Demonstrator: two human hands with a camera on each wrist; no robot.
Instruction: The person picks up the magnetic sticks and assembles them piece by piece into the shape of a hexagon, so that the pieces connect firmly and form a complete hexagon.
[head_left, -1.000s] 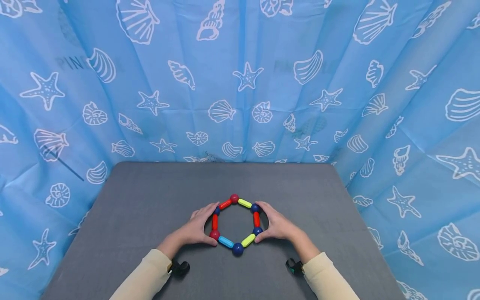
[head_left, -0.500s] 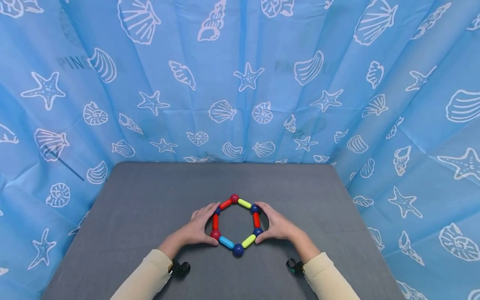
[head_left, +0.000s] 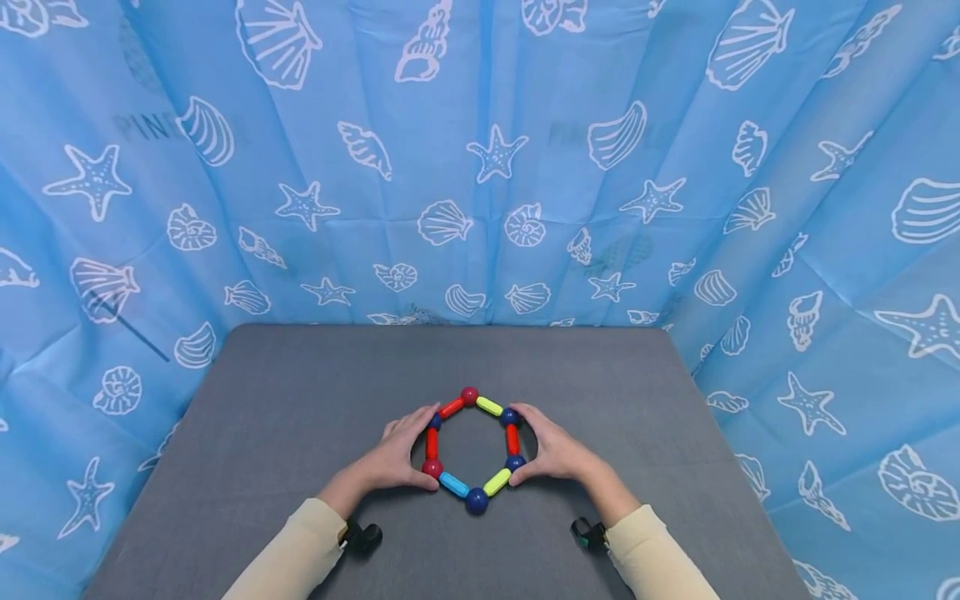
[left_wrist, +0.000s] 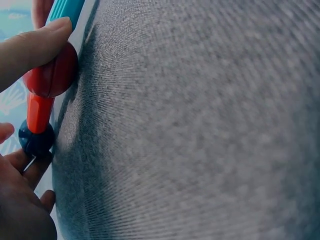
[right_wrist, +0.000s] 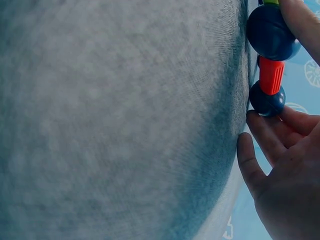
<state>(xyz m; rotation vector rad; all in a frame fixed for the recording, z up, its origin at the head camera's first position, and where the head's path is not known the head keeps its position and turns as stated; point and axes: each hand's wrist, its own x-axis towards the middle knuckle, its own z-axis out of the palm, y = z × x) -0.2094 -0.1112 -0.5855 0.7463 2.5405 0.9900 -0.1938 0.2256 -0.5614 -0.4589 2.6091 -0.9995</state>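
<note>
A six-sided ring of magnetic balls and rods (head_left: 476,500) lies on the grey table in the head view. Its rods are red, yellow-green and light blue; its balls are red or dark blue. My left hand (head_left: 390,457) grips the ring's left side. In the left wrist view the thumb is on a red ball (left_wrist: 57,75), with fingertips at a dark blue ball (left_wrist: 36,141) beyond a red rod. On the opposite side, my right hand (head_left: 557,452) holds two dark blue balls between thumb and fingers. The right wrist view shows the thumb at the nearer ball (right_wrist: 270,32).
The grey cloth-covered table (head_left: 337,367) has rounded far corners. A blue curtain (head_left: 480,167) with white shells and starfish hangs behind it and along both sides. Dark wrist cameras (head_left: 363,538) sit by the cream sleeves (head_left: 288,550).
Barely any movement: the ring's left side and the left thumb sit very slightly farther right. Both hands keep the same hold.
</note>
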